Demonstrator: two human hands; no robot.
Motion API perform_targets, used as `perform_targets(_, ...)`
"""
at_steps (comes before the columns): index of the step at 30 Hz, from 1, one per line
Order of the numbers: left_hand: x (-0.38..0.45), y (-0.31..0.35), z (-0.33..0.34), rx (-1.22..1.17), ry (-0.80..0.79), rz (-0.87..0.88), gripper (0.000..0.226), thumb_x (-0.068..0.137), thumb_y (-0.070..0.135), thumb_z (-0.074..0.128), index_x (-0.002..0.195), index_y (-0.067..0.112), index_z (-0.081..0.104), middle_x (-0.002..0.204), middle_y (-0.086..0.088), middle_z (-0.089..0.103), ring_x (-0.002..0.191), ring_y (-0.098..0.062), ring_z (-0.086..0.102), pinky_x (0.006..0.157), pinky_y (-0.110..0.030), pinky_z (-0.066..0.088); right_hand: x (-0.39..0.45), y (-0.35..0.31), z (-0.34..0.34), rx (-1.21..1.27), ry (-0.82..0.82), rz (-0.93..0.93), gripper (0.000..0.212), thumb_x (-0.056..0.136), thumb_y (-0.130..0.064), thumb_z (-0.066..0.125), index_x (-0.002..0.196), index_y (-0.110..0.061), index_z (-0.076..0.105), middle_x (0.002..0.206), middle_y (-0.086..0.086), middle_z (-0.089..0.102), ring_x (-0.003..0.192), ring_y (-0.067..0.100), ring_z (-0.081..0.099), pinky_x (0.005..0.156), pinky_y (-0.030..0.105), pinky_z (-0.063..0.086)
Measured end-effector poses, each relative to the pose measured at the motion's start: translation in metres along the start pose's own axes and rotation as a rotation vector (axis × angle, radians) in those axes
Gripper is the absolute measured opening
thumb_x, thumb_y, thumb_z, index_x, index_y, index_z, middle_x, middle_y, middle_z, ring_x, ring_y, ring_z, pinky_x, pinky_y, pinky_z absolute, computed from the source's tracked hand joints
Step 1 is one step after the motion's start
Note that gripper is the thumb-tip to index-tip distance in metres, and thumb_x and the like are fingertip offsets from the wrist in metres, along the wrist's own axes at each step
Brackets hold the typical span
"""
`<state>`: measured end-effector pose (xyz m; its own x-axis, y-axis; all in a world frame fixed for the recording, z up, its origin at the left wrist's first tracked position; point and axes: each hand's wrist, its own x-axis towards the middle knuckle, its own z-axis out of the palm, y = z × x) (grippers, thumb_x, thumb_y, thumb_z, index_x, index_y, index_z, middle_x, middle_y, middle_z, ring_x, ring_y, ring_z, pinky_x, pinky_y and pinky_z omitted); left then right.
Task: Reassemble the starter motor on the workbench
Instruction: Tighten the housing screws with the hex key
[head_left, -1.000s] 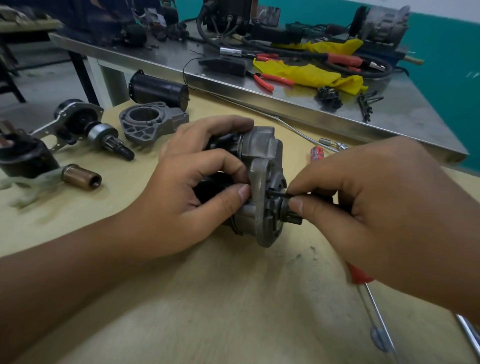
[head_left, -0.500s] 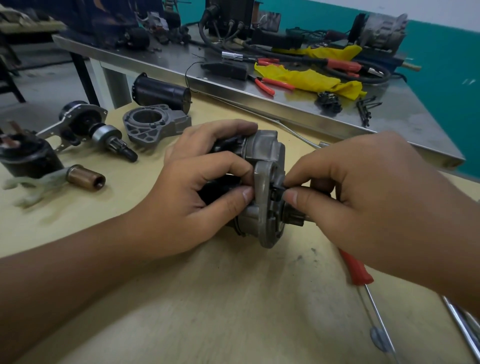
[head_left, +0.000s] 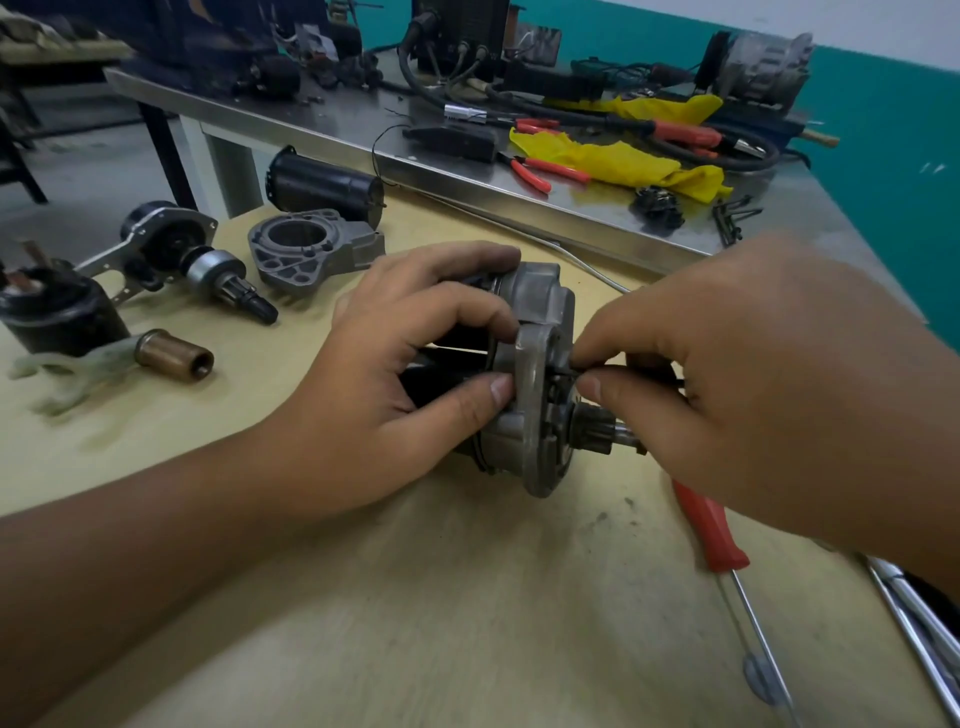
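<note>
The starter motor (head_left: 537, 374) lies on its side in the middle of the wooden bench, its grey end housing and small pinion gear (head_left: 597, 434) facing right. My left hand (head_left: 395, 395) wraps around its dark body, thumb and forefinger against the housing rim. My right hand (head_left: 737, 395) pinches a thin dark bolt (head_left: 569, 370) between thumb and forefinger at the housing face. Most of the bolt is hidden by my fingers.
A red-handled screwdriver (head_left: 719, 535) lies under my right hand. At the left lie a grey nose housing (head_left: 306, 254), a black cylinder (head_left: 322, 184), a drive gear assembly (head_left: 208, 260), a solenoid (head_left: 57, 312) and a bronze plunger (head_left: 174, 356). A steel table (head_left: 467, 171) with pliers and yellow cloth stands behind.
My right hand has moved left, pushing the bolt further into the housing face. The left hand keeps its grip on the motor body.
</note>
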<state>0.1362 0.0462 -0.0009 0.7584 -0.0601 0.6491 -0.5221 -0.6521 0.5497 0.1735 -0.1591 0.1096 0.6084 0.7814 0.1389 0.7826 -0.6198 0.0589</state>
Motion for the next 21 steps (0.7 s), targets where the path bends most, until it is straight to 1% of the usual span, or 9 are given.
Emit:
perform_targets(2, -0.001, -0.001, 0.0, -0.017, 0.022, 0.019, 0.025, 0.09, 0.02, 0.077, 0.113, 0.01, 0.075, 0.147, -0.006, 0.057, 0.142, -0.024, 0.049, 0.111, -0.06, 0.041, -0.005, 0.003, 0.005, 0.059, 0.052, 0.039, 0.037, 0.084, -0.043, 0.043, 0.096, -0.034, 0.076, 0.067, -0.011, 0.063, 0.06, 0.015, 0.057, 0.06, 0.037, 0.055)
perform_targets(4, -0.002, -0.001, 0.001, -0.034, 0.038, 0.029, 0.032, 0.088, 0.014, 0.078, 0.119, 0.009, 0.074, 0.147, -0.011, 0.058, 0.145, -0.028, 0.046, 0.114, -0.058, 0.04, -0.009, 0.005, 0.01, 0.114, 0.107, 0.069, 0.032, 0.083, -0.042, 0.048, 0.093, -0.034, 0.077, 0.064, -0.013, 0.063, 0.056, 0.011, 0.054, 0.057, 0.037, 0.055)
perform_targets(8, -0.005, 0.001, 0.0, -0.14, 0.018, -0.025, 0.039, 0.089, 0.026, 0.072, 0.127, 0.017, 0.067, 0.153, -0.005, 0.054, 0.157, -0.024, 0.03, 0.124, -0.055, 0.03, -0.015, 0.007, 0.019, 0.186, 0.207, 0.089, 0.016, 0.087, -0.039, 0.06, 0.086, -0.036, 0.076, 0.056, -0.014, 0.061, 0.051, -0.003, 0.047, 0.049, 0.032, 0.051)
perform_targets(9, -0.006, 0.001, -0.001, -0.167, -0.007, -0.031, 0.04, 0.089, 0.027, 0.073, 0.127, 0.019, 0.067, 0.155, -0.004, 0.052, 0.157, -0.023, 0.029, 0.124, -0.056, 0.03, -0.017, 0.007, 0.02, 0.203, 0.219, 0.101, 0.015, 0.083, -0.039, 0.061, 0.085, -0.036, 0.076, 0.054, -0.014, 0.06, 0.051, -0.004, 0.047, 0.049, 0.032, 0.051)
perform_targets(11, -0.006, 0.0, -0.004, -0.15, -0.067, -0.013, 0.046, 0.086, 0.028, 0.081, 0.127, 0.013, 0.068, 0.157, -0.008, 0.049, 0.157, -0.025, 0.029, 0.124, -0.058, 0.03, -0.019, 0.01, 0.021, 0.23, 0.229, 0.121, 0.016, 0.079, -0.039, 0.062, 0.085, -0.036, 0.076, 0.055, -0.016, 0.06, 0.053, -0.005, 0.049, 0.048, 0.033, 0.052)
perform_targets(13, -0.003, -0.004, -0.007, -0.102, -0.107, 0.022, 0.044, 0.085, 0.027, 0.083, 0.122, 0.006, 0.071, 0.157, -0.013, 0.048, 0.155, -0.028, 0.032, 0.122, -0.058, 0.032, -0.019, 0.01, 0.02, 0.232, 0.201, 0.108, 0.017, 0.079, -0.038, 0.062, 0.086, -0.036, 0.077, 0.057, -0.017, 0.062, 0.053, -0.005, 0.05, 0.048, 0.034, 0.052)
perform_targets(16, 0.001, -0.007, -0.01, -0.056, -0.131, 0.074, 0.034, 0.087, 0.027, 0.075, 0.114, 0.006, 0.076, 0.155, -0.015, 0.049, 0.152, -0.031, 0.037, 0.12, -0.057, 0.034, -0.015, 0.011, 0.013, 0.229, 0.128, 0.035, 0.02, 0.083, -0.038, 0.061, 0.09, -0.035, 0.079, 0.064, -0.017, 0.066, 0.054, -0.002, 0.053, 0.05, 0.033, 0.052)
perform_targets(18, 0.0, -0.009, -0.011, -0.037, -0.13, 0.092, 0.033, 0.089, 0.026, 0.072, 0.115, 0.006, 0.076, 0.155, -0.016, 0.049, 0.152, -0.032, 0.037, 0.12, -0.056, 0.034, -0.011, 0.011, 0.008, 0.199, 0.08, -0.006, 0.025, 0.088, -0.039, 0.055, 0.094, -0.034, 0.079, 0.069, -0.015, 0.069, 0.058, 0.004, 0.059, 0.053, 0.035, 0.054)
perform_targets(21, 0.0, -0.009, -0.012, -0.04, -0.127, 0.093, 0.033, 0.09, 0.025, 0.071, 0.118, 0.007, 0.074, 0.155, -0.015, 0.049, 0.152, -0.032, 0.037, 0.12, -0.057, 0.034, -0.002, 0.006, 0.001, 0.094, 0.003, -0.066, 0.033, 0.086, -0.036, 0.049, 0.097, -0.031, 0.08, 0.073, -0.007, 0.072, 0.065, 0.016, 0.065, 0.061, 0.034, 0.055)
